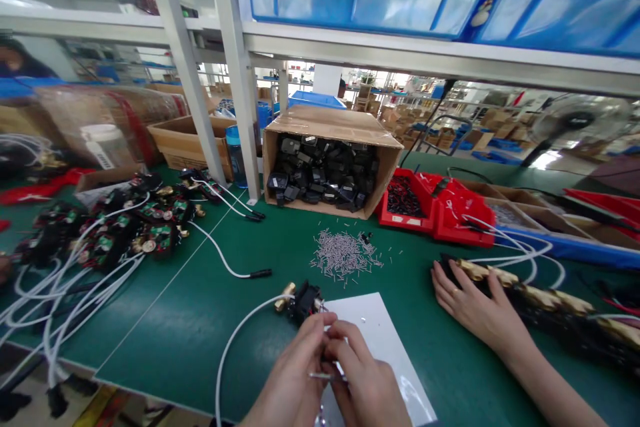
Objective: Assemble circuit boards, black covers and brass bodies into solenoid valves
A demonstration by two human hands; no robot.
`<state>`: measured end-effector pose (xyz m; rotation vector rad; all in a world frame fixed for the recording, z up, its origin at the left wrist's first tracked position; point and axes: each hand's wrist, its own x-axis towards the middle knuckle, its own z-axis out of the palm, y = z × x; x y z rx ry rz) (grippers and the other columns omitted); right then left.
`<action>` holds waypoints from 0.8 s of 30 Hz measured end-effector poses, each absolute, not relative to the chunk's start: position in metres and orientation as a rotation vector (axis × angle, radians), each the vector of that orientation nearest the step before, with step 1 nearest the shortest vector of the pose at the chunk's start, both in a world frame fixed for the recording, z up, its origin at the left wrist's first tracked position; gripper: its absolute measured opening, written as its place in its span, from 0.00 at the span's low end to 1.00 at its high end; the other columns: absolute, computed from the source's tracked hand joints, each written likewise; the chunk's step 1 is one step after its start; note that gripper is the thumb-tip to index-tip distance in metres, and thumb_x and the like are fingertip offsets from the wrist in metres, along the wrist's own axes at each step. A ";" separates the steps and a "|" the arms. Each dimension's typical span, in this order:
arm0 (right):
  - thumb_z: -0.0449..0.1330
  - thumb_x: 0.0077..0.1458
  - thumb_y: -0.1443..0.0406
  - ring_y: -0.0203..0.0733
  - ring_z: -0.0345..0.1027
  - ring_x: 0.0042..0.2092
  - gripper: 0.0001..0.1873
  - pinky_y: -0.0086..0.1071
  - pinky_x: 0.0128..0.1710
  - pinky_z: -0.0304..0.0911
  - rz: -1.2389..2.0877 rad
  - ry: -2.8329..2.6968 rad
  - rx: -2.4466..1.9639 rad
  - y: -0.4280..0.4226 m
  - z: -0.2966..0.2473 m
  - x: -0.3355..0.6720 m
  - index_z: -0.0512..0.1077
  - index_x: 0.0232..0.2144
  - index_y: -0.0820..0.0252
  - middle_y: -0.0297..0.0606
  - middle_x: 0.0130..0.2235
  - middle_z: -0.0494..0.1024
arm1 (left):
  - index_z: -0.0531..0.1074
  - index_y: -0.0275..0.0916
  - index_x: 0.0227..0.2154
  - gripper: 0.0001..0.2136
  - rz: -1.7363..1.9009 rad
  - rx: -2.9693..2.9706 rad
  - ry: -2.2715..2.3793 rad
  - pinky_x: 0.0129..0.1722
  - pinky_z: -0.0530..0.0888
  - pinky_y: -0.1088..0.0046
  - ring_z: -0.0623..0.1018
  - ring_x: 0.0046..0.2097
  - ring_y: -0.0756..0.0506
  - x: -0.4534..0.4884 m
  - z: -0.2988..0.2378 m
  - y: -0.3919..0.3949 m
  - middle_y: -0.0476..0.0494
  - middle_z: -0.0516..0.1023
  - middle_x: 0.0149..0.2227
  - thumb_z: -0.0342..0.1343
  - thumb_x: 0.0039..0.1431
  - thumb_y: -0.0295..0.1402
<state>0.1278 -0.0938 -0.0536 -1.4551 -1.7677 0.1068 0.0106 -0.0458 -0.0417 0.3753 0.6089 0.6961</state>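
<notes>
Left hand point(293, 373) at six o'clock, fingertips pinched on a black connector point(304, 301), its white cable point(235, 340) trailing to seven, right hand point(363, 380) touching beside it, fingers curled narrow, seemingly on a thin metal pin point(320, 375), loose pin pile point(345, 255) at twelve, co-worker's hand point(473, 307) at three

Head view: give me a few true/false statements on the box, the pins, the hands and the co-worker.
1. The cardboard box lies on its side with black parts inside. True.
2. The metal pins sit in a red bin. False: they lie loose in a heap on the green mat, in front of the box.
3. The left hand and right hand meet at a black part with a white cable. True.
4. The co-worker's hand reaches into the box. False: it rests on a row of brass-and-black parts at the right.
</notes>
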 end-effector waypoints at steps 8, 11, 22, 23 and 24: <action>0.54 0.55 0.65 0.39 0.69 0.24 0.10 0.26 0.15 0.63 0.189 -1.486 -1.361 -0.104 -0.069 0.121 0.71 0.35 0.42 0.33 0.34 0.77 | 0.71 0.40 0.43 0.16 0.732 0.922 0.773 0.49 0.65 0.63 0.70 0.49 0.40 -0.012 -0.036 -0.055 0.40 0.73 0.45 0.50 0.57 0.42; 0.60 0.50 0.64 0.38 0.65 0.19 0.10 0.28 0.11 0.58 0.264 -1.249 -1.482 -0.109 -0.065 0.147 0.72 0.36 0.43 0.35 0.31 0.76 | 0.70 0.45 0.43 0.13 0.895 1.735 0.935 0.56 0.58 0.55 0.64 0.55 0.38 -0.030 -0.025 -0.032 0.42 0.68 0.50 0.48 0.57 0.31; 0.60 0.48 0.53 0.31 0.48 0.12 0.11 0.28 0.10 0.39 0.802 -0.827 -1.556 -0.081 -0.057 0.157 0.71 0.24 0.52 0.33 0.17 0.69 | 0.64 0.43 0.43 0.26 0.283 1.952 0.524 0.43 0.68 0.65 0.72 0.43 0.42 -0.030 -0.028 0.074 0.49 0.73 0.40 0.64 0.38 0.28; 0.59 0.48 0.53 0.31 0.48 0.12 0.12 0.27 0.10 0.39 0.829 -0.821 -1.554 -0.075 -0.056 0.152 0.70 0.25 0.54 0.33 0.17 0.69 | 0.63 0.43 0.44 0.27 0.288 1.801 0.464 0.42 0.68 0.67 0.72 0.43 0.43 -0.034 -0.031 0.077 0.49 0.73 0.40 0.65 0.38 0.28; 0.60 0.48 0.53 0.31 0.48 0.12 0.13 0.27 0.10 0.39 0.851 -0.820 -1.553 -0.069 -0.056 0.147 0.70 0.25 0.55 0.33 0.18 0.70 | 0.62 0.42 0.45 0.28 0.279 1.664 0.417 0.41 0.68 0.69 0.73 0.42 0.44 -0.039 -0.033 0.079 0.49 0.73 0.40 0.65 0.38 0.29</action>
